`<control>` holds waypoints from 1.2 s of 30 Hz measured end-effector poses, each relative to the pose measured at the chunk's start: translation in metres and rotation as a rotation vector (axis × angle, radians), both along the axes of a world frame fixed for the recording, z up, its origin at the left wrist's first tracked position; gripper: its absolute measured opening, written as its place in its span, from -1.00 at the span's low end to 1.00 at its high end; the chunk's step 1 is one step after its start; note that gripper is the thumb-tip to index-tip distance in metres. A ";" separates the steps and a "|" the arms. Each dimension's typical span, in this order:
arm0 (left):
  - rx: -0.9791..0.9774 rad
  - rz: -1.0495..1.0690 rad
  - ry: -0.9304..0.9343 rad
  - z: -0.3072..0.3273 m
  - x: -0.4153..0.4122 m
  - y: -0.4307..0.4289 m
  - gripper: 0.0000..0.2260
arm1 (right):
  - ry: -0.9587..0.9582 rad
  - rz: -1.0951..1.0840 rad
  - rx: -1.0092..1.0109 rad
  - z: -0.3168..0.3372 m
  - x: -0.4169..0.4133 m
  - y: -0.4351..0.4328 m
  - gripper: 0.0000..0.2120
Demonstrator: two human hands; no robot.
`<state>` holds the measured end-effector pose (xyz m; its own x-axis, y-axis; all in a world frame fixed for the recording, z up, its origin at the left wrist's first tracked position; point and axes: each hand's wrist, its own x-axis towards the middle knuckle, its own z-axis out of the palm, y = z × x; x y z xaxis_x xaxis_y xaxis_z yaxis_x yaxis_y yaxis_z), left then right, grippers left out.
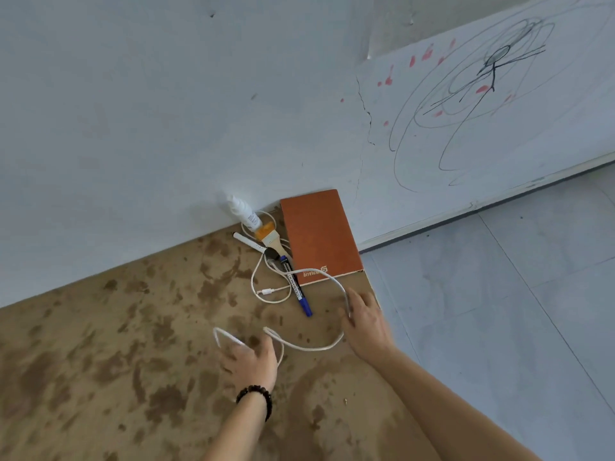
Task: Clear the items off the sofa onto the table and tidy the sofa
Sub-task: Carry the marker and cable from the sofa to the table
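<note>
left grip (249, 359) and right grip (364, 322), white cable (309, 349) slack between them

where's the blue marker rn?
Head view, centre: the blue marker lies on the brown surface just left of the orange notebook, under a strand of the white cable, just beyond the right hand.

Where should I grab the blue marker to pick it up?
Pinch the blue marker across its lower barrel, just above its blue end, coming from the near side. That end lies bare on the brown surface. The far end is crossed by the white cable and sits close beside the orange notebook.
</note>
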<state>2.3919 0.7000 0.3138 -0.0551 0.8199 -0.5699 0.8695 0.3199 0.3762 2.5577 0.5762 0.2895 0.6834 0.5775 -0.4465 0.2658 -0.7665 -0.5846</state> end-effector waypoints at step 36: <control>0.666 0.635 -0.432 0.175 -0.447 -0.382 -0.70 | 0.147 0.749 0.539 0.157 -0.373 -0.177 -0.65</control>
